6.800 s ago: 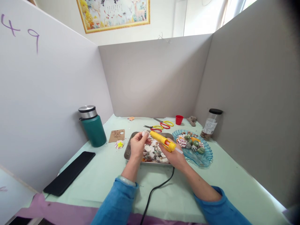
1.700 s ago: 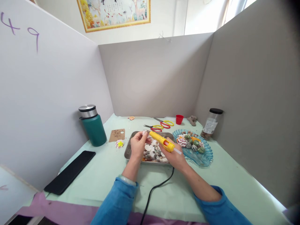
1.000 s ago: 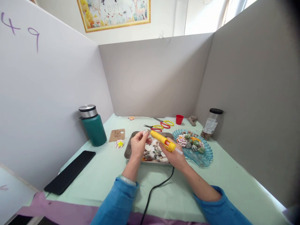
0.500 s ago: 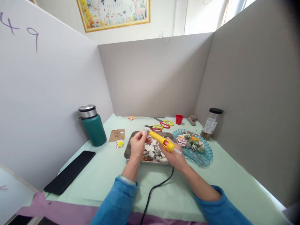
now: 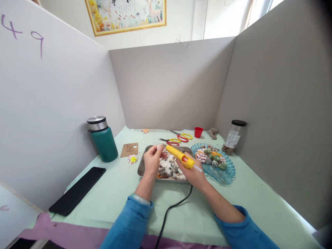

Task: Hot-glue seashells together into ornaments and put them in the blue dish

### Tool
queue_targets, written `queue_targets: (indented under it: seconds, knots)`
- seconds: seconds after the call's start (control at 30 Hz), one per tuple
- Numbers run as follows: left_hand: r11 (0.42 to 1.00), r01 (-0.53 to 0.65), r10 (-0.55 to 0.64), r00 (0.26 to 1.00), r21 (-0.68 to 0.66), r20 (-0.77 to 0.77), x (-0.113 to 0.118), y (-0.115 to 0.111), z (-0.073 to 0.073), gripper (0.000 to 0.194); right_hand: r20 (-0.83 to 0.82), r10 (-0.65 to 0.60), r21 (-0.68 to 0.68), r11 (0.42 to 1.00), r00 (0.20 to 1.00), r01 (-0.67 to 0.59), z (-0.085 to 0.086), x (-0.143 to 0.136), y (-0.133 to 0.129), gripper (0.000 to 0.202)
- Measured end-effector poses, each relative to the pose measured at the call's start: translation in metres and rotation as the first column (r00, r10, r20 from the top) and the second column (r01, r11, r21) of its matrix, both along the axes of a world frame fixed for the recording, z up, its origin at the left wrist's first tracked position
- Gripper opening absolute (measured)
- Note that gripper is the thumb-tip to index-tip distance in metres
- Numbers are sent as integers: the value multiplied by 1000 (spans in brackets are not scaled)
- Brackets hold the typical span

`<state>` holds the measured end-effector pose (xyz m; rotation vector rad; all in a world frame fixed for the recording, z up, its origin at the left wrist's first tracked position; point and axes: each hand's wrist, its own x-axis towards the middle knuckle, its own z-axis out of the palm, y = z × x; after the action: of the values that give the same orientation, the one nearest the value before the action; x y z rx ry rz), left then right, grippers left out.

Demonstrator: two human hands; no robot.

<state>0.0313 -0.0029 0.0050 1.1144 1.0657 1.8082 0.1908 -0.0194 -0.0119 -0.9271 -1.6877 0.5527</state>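
My right hand (image 5: 192, 173) is wrapped round a yellow glue gun (image 5: 179, 155), whose tip points left toward my other hand. Between the thumb and fingers of my left hand (image 5: 152, 159) is a small white piece (image 5: 161, 147), perhaps a shell; its far side is partly hidden. The gun's tip is close to this piece, and whether they touch cannot be made out. Both hands are above a metal tray (image 5: 140, 169) of shells (image 5: 168, 165). A black cord (image 5: 167, 211) runs from beneath my right hand to the front edge.
Right of the tray stands a blue glass dish (image 5: 225, 176) of shells, with a jar (image 5: 234, 136) behind. Scissors (image 5: 172, 141) and a red cup (image 5: 198, 132) are at the back. Leftward are a brown card (image 5: 129, 149), a green bottle (image 5: 104, 143) and a black phone-like slab (image 5: 77, 190).
The glue gun has shifted very slightly to the right and down. My left hand has tilted a little, showing more of the white piece.
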Motion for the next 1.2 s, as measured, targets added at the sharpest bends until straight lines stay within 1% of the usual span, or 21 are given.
queue_targets:
  seconds: [0.1, 0.27, 0.57, 0.8, 1.07, 1.2]
  knots:
    - [1000, 0, 0, 1000, 14, 2, 0, 1, -2, 36, 3, -17, -14, 1000, 1000, 17, -1, 0, 1, 20]
    - [999, -1, 2, 999, 46, -33, -2, 4, -6, 35, 11, 9, 12, 1000, 1000, -9, -1, 1, 1, 22]
    - [999, -31, 32, 999, 30, -41, 0, 1, -2, 35, 13, 7, 13, 1000, 1000, -7, -3, 1, 2, 21]
    - [999, -38, 39, 996, 22, -74, 1, 1, -3, 33, 26, 2, 36, 999, 1000, -3, -3, 0, 2, 20]
    - [999, -48, 48, 999, 1, -13, -1, 1, -1, 36, 20, 0, 10, 1000, 1000, 0, -2, 0, 0, 19]
    - [1000, -17, 17, 1000, 7, -11, -1, 2, -4, 36, 9, 3, 15, 1000, 1000, -3, -3, 0, 1, 18]
